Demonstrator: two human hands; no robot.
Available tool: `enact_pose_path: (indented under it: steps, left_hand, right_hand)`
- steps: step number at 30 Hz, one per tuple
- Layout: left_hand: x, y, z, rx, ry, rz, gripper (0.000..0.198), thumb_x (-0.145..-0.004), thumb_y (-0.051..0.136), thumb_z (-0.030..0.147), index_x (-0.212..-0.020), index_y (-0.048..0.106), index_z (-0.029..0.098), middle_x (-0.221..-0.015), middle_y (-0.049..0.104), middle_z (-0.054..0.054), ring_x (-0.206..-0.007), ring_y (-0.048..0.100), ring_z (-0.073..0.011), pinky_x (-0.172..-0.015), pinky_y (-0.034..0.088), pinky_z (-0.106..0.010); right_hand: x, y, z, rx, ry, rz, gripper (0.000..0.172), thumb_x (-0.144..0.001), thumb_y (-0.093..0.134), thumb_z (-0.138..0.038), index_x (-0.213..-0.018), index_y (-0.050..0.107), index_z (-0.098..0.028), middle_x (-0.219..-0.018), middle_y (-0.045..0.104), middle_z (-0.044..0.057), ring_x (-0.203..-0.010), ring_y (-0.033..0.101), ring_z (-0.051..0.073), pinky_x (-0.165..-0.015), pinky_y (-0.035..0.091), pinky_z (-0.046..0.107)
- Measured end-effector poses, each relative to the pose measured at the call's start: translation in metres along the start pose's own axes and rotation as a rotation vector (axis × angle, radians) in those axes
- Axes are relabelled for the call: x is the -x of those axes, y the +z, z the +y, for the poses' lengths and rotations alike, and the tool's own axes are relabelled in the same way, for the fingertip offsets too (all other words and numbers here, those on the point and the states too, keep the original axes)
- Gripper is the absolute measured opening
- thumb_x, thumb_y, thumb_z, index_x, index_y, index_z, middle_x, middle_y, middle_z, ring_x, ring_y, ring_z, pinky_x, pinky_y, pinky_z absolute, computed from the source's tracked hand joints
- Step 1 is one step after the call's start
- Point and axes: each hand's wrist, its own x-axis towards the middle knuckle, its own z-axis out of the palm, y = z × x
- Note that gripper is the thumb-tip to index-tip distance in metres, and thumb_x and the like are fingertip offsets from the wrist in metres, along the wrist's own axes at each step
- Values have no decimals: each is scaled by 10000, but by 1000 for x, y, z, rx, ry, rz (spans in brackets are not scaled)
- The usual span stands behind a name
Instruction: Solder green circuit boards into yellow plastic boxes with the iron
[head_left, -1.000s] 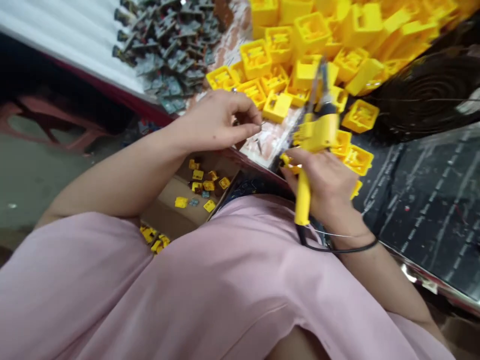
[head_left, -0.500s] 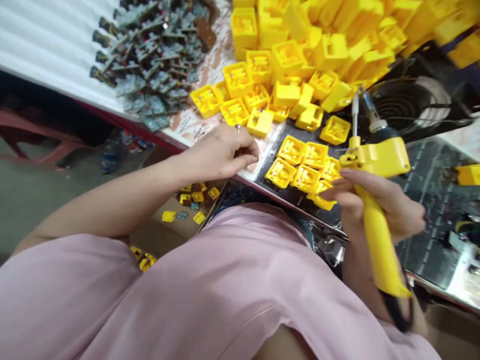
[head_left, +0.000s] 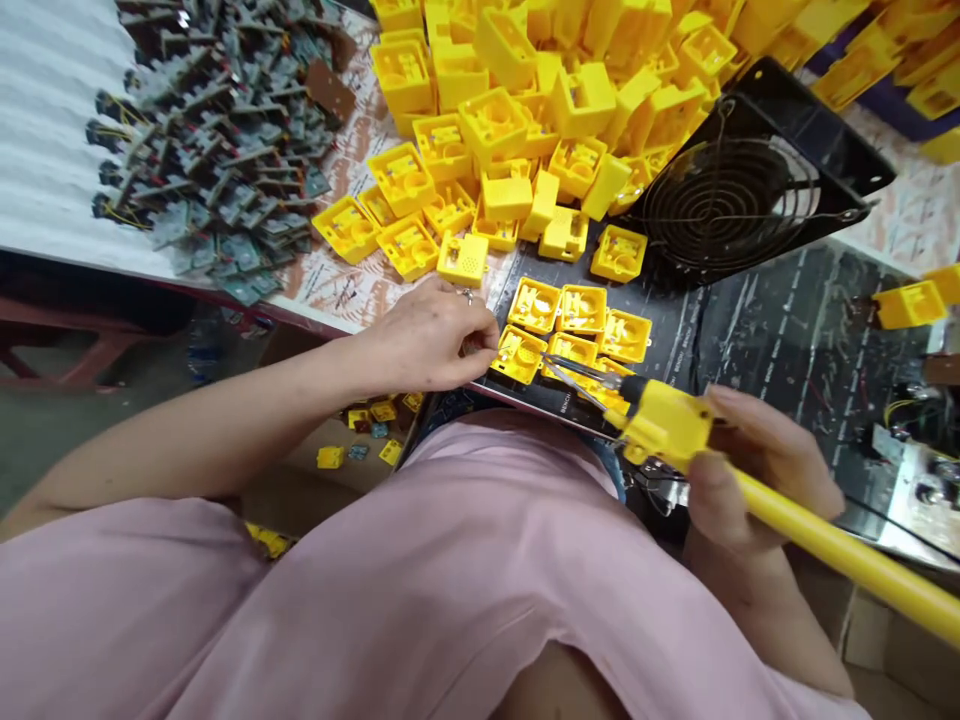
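The right hand (head_left: 757, 470) is closed around the soldering iron (head_left: 667, 425), thumb on top of its blocky yellow body and fingers wrapped beneath. The iron's long axis runs slantwise across the near right of the scene. The yellow handle trails off to the near right edge, and the thin metal tip points left and slightly far. It lies low over the near row of a small cluster of yellow housings (head_left: 577, 310), which sit open side up on the black mat (head_left: 787, 330). Whether the tip touches a housing cannot be told.

The left hand (head_left: 427, 335) rests at the near edge of the surface, just left of that cluster. Its fingers are curled in and pinched together against the nearest-left housing (head_left: 519, 353). Whether anything lies between the fingertips cannot be told. A ring (head_left: 466, 296) shows on one finger.

The mat carries small white lettering along its near edge and further right, too small to read with certainty. The pale covering under the far-left housings has reddish print, also unreadable.

Far of the cluster rises a big heap of yellow housings (head_left: 525, 90), and to its right a black wire-guarded fan (head_left: 727, 200) leans tilted. At far left lies a pile of grey circuit boards (head_left: 225, 150). Below the surface's edge, a cardboard box (head_left: 330, 490) holds a few small yellow and grey pieces. A pink garment (head_left: 450, 580) fills the near foreground.
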Motion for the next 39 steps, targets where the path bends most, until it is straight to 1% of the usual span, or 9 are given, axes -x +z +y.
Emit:
enact_pose_path:
  steps: [2, 4, 10, 15, 20, 26, 32, 36, 39]
  left_hand:
    - [-3, -4, 2, -54, 2, -37, 191, -858, 562, 269, -811, 732, 198, -683, 692, 12, -704, 624, -167, -873, 442, -333]
    - [-6, -6, 4, -93, 5, -70, 202, -858, 552, 278, -816, 735, 202, -702, 703, 16, -684, 625, -161, -855, 450, -324]
    - [-13, -10, 10, -180, -18, -140, 192, -835, 556, 274, -789, 731, 210, -755, 728, 10, -733, 661, -179, -775, 444, -292]
    - [-14, -11, 12, -192, -33, -124, 198, -835, 558, 273, -797, 742, 211, -757, 724, 14, -767, 681, -181, -730, 418, -270]
    - [-14, -12, 13, -175, -62, -148, 201, -849, 555, 277, -822, 742, 206, -776, 728, 7, -780, 691, -185, -776, 451, -285]
    - [-15, -12, 15, -201, -79, -154, 207, -847, 564, 292, -854, 755, 214, -791, 728, -3, -816, 707, -207, -778, 468, -293]
    - [-16, -12, 17, -252, -61, -152, 203, -851, 573, 309, -832, 753, 215, -776, 723, -4, -815, 708, -203, -777, 469, -289]
    - [-17, -12, 17, -270, -50, -162, 197, -847, 583, 309, -819, 753, 214, -773, 716, -4, -822, 709, -198, -779, 473, -283]
    - [-18, -13, 18, -284, -34, -166, 201, -851, 577, 301, -823, 755, 212, -776, 711, -8, -833, 711, -197, -768, 472, -276]
  right_hand:
    - [1, 2, -11, -1, -115, -117, 503, -859, 861, -288, -1345, 732, -279, -966, 808, 11, -702, 730, 181, -544, 579, 302]
    - [-1, 5, -20, 9, -159, -207, 496, -902, 805, -183, -1381, 703, -262, -956, 799, 23, -714, 727, 184, -559, 598, 307]
    - [2, 16, -24, 70, -138, -212, 500, -877, 870, -231, -1346, 703, -275, -907, 782, 36, -708, 735, 225, -576, 628, 351]
    - [12, 21, -21, -16, -149, -95, 317, -885, 871, -286, -1160, 721, -239, -800, 732, 20, -660, 710, 202, -500, 587, 328]
    - [9, 21, -23, 66, -188, -185, 240, -896, 856, -228, -976, 630, -230, -767, 692, 5, -627, 680, 162, -476, 550, 281]
    - [1, 26, -19, 69, -388, -193, 209, -901, 824, -139, -955, 626, -170, -768, 710, 26, -635, 699, 125, -538, 578, 211]
    - [-13, 19, -31, 250, -534, -343, 286, -895, 864, -219, -967, 588, -201, -742, 746, 8, -622, 718, 117, -531, 562, 186]
    - [-17, 18, -34, 261, -522, -369, 259, -915, 842, -224, -946, 585, -216, -723, 738, -18, -606, 710, 109, -516, 553, 186]
    - [-17, 20, -34, 250, -536, -355, 254, -906, 848, -212, -924, 595, -201, -725, 749, 8, -611, 710, 120, -539, 565, 205]
